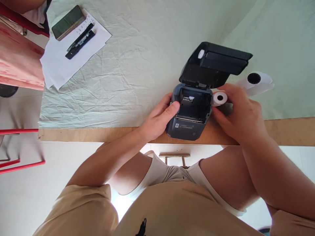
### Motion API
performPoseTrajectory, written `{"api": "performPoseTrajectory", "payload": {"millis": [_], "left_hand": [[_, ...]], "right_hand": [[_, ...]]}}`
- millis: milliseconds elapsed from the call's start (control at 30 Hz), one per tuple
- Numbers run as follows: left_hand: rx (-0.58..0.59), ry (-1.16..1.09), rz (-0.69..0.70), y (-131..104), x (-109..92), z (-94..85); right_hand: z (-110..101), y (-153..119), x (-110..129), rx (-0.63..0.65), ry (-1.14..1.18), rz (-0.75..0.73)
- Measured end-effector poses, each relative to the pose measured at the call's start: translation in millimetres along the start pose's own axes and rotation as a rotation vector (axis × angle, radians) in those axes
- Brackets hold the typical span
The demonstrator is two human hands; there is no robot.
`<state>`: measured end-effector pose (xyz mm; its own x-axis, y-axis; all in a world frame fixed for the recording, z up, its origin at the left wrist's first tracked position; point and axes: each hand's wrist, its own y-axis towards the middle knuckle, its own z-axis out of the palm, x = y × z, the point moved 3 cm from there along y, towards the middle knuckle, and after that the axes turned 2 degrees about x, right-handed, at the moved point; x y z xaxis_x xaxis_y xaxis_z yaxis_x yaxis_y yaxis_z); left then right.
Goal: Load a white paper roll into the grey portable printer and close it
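A dark portable label printer (187,126) sits at the table's front edge with its lid (214,62) swung up. Its paper bay (193,103) shows no roll inside, only a small printed label on the inner wall. My left hand (159,114) grips the printer's left side, thumb on the rim. At the printer's right side, my right hand (241,111) pinches a small white paper roll (220,98) between thumb and fingers, its dark core facing up. Behind that hand lies a larger white paper roll (258,80) with a loose end.
A pale green cloth (137,65) covers the table, leaving a wooden front edge (123,135) bare. At the left are white sheets (73,65) with a phone (68,23) and black pens (80,44) on them. Part of another person's arm (22,5) shows at the top left.
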<state>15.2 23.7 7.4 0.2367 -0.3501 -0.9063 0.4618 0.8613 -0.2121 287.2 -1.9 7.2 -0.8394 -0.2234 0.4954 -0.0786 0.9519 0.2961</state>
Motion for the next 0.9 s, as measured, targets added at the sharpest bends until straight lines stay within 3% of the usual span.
{"api": "performPoseTrajectory", "payload": {"millis": [133, 167, 267, 300, 400, 500, 600, 700, 900], "left_hand": [[0.009, -0.022, 0.005, 0, 2, -0.9], [0.008, -0.025, 0.011, 0, 2, -0.7], [0.005, -0.02, 0.019, 0, 1, 0.7], [0.005, -0.017, 0.017, 1, 1, 1.2], [0.002, -0.011, -0.002, 0, 0, 1.5], [0.007, -0.021, -0.007, 0, 1, 0.4], [0.017, -0.031, -0.001, 0, 2, 0.1], [0.02, -0.038, 0.003, 0, 2, 0.6], [0.033, -0.092, 0.034, 2, 4, -1.7]], "right_hand": [[-12, -4, 4, -0.022, -0.018, -0.07], [-18, -4, 0, -0.083, -0.018, -0.108], [-40, 0, -22, -0.457, -0.065, -0.24], [-43, 4, -31, -0.529, -0.106, -0.273], [-33, 21, -56, -0.372, -0.158, -0.223], [-16, 30, -75, -0.186, -0.166, -0.002], [-10, 30, -82, -0.163, -0.174, 0.149], [-17, 26, -73, -0.213, -0.12, 0.106], [-27, 21, -52, -0.038, -0.044, -0.005]]}}
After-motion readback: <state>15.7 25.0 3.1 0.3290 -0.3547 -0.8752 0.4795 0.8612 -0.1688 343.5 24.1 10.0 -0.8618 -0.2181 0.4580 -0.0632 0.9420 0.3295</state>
